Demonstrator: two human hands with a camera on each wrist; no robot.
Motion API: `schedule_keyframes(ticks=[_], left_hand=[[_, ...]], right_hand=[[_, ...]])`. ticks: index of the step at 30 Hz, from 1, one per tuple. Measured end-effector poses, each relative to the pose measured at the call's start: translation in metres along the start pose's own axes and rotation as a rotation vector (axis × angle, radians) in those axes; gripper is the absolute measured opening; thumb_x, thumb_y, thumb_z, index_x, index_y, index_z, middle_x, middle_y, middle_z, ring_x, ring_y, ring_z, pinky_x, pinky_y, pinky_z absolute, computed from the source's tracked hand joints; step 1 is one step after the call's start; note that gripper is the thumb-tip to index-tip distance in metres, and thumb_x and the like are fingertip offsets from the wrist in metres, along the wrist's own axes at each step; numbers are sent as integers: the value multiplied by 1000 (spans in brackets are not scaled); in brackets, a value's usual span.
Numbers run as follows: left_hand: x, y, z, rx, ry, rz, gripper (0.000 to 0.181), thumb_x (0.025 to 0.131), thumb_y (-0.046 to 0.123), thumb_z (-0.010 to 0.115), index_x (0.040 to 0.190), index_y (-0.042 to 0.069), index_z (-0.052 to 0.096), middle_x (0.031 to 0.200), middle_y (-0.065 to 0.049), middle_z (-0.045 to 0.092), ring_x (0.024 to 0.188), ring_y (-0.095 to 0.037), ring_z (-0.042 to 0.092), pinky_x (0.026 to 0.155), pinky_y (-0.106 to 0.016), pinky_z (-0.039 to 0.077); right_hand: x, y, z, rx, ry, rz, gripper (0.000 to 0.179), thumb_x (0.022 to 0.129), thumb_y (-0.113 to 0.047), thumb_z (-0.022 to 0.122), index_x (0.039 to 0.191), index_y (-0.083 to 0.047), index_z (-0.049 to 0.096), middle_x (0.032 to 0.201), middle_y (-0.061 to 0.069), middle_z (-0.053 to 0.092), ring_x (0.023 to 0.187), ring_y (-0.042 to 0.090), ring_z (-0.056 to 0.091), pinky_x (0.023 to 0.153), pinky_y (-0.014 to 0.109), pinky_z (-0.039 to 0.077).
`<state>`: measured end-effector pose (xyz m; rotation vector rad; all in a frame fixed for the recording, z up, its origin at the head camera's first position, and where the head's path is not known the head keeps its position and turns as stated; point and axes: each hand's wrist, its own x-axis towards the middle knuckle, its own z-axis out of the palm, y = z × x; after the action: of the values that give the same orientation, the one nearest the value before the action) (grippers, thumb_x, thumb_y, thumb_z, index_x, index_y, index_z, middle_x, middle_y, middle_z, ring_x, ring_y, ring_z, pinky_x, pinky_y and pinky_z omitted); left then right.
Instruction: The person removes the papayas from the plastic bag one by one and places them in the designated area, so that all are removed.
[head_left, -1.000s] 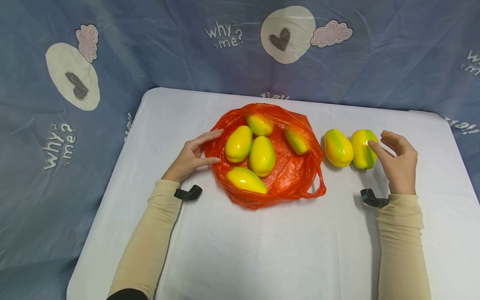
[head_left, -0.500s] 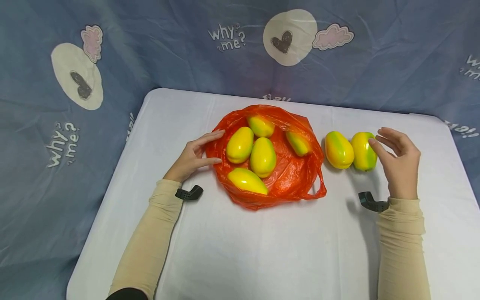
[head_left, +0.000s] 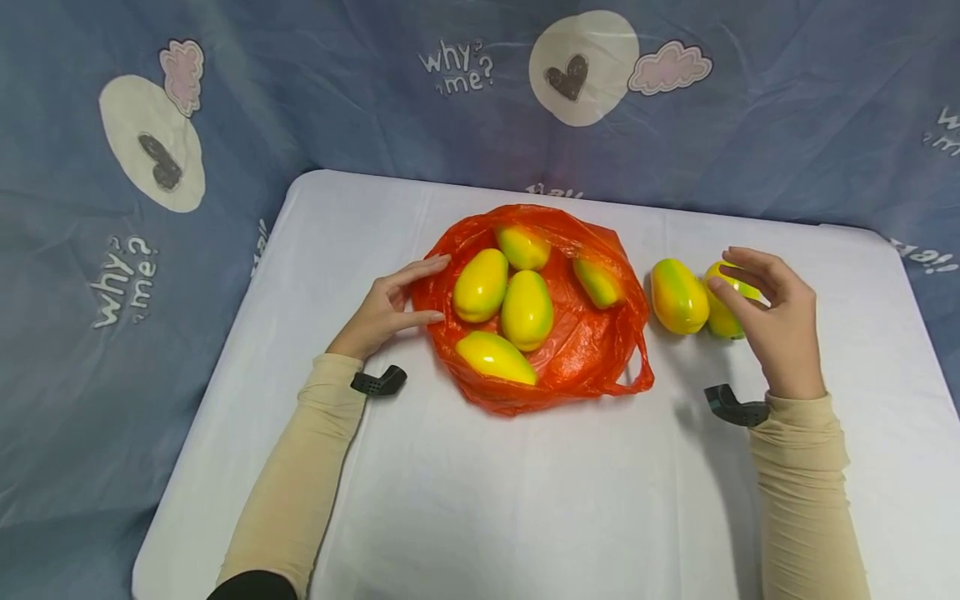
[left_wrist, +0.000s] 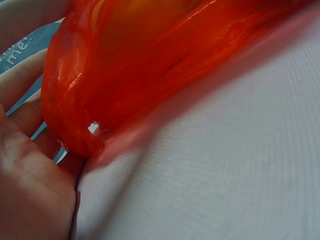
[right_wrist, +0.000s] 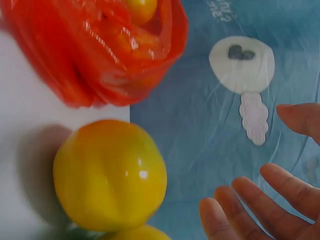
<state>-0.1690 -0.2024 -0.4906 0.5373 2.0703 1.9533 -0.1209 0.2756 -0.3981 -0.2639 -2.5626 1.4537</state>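
Observation:
A red plastic bag (head_left: 573, 354) lies open on the table, with several glossy yellow-green, mango-like fruits (head_left: 527, 310) inside. At its left side, my left hand (head_left: 384, 312) rests against the rim, fingers and thumb spread. The left wrist view has the bag's folded red edge (left_wrist: 70, 95) lying against those fingers. To the right of the bag, two more such fruits sit side by side: a nearer one (head_left: 678, 297) and a farther-right one (head_left: 723, 321), partly hidden. Over that farther one hovers my right hand (head_left: 787, 325), fingers loosely bent, nothing held.
A white cloth covers the table (head_left: 525, 500). Behind and to the left hangs a blue printed curtain (head_left: 360, 100). The bag's loop handle (head_left: 639, 375) sticks out toward the right.
My right hand drew back slightly, then moved left over the farther-right fruit, covering part of it. The left hand, the bag and the fruits stay in place.

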Motion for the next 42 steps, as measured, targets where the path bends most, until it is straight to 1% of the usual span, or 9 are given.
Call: schedule_keyframes(ticks=[7,14,20,26,28,31,34,36,42], left_hand=[[0,-1,-1,8,0,1,70,84,0,81,149,11,56,160,0,50,155,-13,33,133,-35,21],[1,-1,0,-17,-1,0,70,84,-1,81,149,10,56,160,0,50,155,-14,32,133,-34,22],[0,0,0,-18,2,-7,70,84,0,81,149,11,56,160,1,50,155,-13,32,133,-37,20],[0,-1,0,-21,2,-4,70,84,-1,80,149,9,56,160,-1,50,156,-14,32,133,-37,20],[1,-1,0,-22,2,-2,70,84,-1,81,149,8,56,160,-1,50,156,-14,32,133,-36,20],[1,-1,-1,-16,4,-6,70,84,0,81,149,8,56,160,-1,50,155,-13,32,133,-37,19],[0,0,-1,-8,6,-13,70,84,1,81,149,9,56,160,0,51,155,-12,32,134,-38,18],[0,0,-1,-6,6,-17,70,84,1,81,149,10,56,160,1,51,155,-12,32,134,-39,18],[0,1,0,1,6,-15,69,85,1,81,148,11,56,160,1,50,155,-12,32,133,-39,19]], right_hand=[[0,-10,8,-51,-102,-49,48,95,-27,76,140,-17,64,138,-1,66,117,0,63,89,5,52],[-1,-23,18,-114,-197,-117,48,95,-30,76,140,-19,63,140,5,65,122,8,64,91,6,52],[1,-33,27,-118,-266,-172,46,93,-27,78,137,-16,66,136,4,67,116,2,64,88,4,52],[3,-40,35,-119,-346,-168,48,93,-28,79,138,-17,64,136,6,68,111,-5,63,88,7,54],[3,-42,38,-124,-370,-162,50,92,-29,79,138,-18,64,136,7,68,112,-1,64,88,6,54],[3,-45,45,-132,-408,-164,51,92,-31,79,139,-18,63,136,7,68,113,11,67,93,17,58],[3,-48,51,-142,-448,-170,52,92,-32,79,139,-17,63,137,9,67,114,24,68,99,36,61],[3,-50,56,-149,-473,-175,53,92,-34,79,139,-15,63,138,9,66,116,28,68,101,48,59],[2,-57,67,-172,-518,-174,57,90,-42,79,135,-11,64,135,8,68,120,27,68,101,51,58]])
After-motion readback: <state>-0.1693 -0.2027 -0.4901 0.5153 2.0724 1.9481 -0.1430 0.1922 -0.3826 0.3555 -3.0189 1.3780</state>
